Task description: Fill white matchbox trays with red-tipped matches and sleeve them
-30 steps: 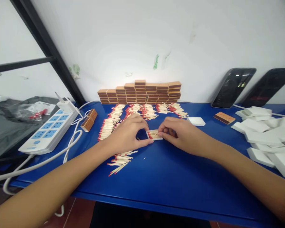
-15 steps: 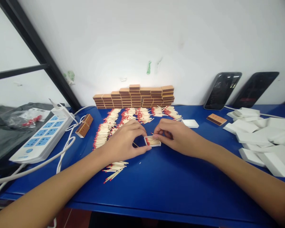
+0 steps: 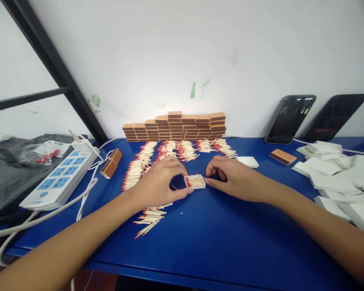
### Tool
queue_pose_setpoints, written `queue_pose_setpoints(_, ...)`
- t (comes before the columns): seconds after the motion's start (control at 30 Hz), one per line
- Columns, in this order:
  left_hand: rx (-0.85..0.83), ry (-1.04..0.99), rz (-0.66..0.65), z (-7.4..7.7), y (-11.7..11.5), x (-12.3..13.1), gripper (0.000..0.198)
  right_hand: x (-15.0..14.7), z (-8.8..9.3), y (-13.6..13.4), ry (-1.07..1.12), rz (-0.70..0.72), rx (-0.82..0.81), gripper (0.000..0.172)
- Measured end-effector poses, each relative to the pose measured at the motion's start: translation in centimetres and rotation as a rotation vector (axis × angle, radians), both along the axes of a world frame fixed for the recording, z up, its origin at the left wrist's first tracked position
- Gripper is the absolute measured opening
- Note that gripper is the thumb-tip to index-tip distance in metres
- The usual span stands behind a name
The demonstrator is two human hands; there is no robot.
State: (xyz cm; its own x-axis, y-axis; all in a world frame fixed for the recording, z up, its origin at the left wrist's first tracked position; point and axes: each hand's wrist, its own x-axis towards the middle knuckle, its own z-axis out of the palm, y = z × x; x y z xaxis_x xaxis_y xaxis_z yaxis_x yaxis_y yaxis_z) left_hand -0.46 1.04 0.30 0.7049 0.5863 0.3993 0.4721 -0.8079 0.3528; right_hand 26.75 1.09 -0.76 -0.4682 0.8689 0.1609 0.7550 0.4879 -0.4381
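Observation:
In the head view, my left hand is closed around the left end of a small white matchbox tray, its thumb along the near side. Wooden matches with red heads lie inside the tray. My right hand is at the tray's right end, with the thumb tip at the corner and the fingers curled but apart from the thumb. I see nothing held in it. Rows of loose matches lie behind and beside my left hand, partly hidden by it. A few more matches lie nearer, below my left wrist.
Brown matchboxes are stacked along the wall. White trays are heaped at the right, and a single white tray lies behind my right hand. One matchbox and two phones stand beyond. A power strip with cables is at left.
My right hand has drawn back to the right, from over the tray to its right end. The matches inside now show more fully. The whole view has shifted slightly.

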Motion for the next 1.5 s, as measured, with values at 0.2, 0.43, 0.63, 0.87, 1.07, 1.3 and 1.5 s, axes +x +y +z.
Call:
queue_pose_setpoints(0.2,-0.030,0.036,0.001,0.0,-0.3,0.0,0.022,0.2,-0.4,0.0,-0.015,-0.040,0.011,0.021)
queue_pose_setpoints(0.43,-0.038,0.037,0.011,-0.1,-0.3,0.3,0.022,-0.7,0.5,-0.8,0.075,0.073,0.089,0.014)
queue_pose_setpoints(0.63,-0.041,0.046,0.005,-0.2,-0.2,0.2,0.023,-2.0,0.4,-1.9,0.079,0.131,0.084,0.010)
queue_pose_setpoints(0.87,-0.042,0.035,0.025,0.0,0.1,0.0,0.021,-1.1,0.3,-1.0,0.155,0.140,0.129,0.014)
queue_pose_setpoints(1.07,-0.052,0.027,0.054,-0.1,0.4,-0.1,0.022,-1.7,0.3,-1.4,0.204,0.239,0.172,0.020)
queue_pose_setpoints(1.3,-0.053,0.005,0.036,0.0,0.4,-0.2,0.020,4.0,3.7,1.6,-0.239,-0.207,0.424,0.029)
queue_pose_setpoints(1.5,-0.044,0.000,0.035,0.0,0.4,-0.1,0.020,11.7,5.1,3.7,-0.429,-0.415,0.122,0.030)
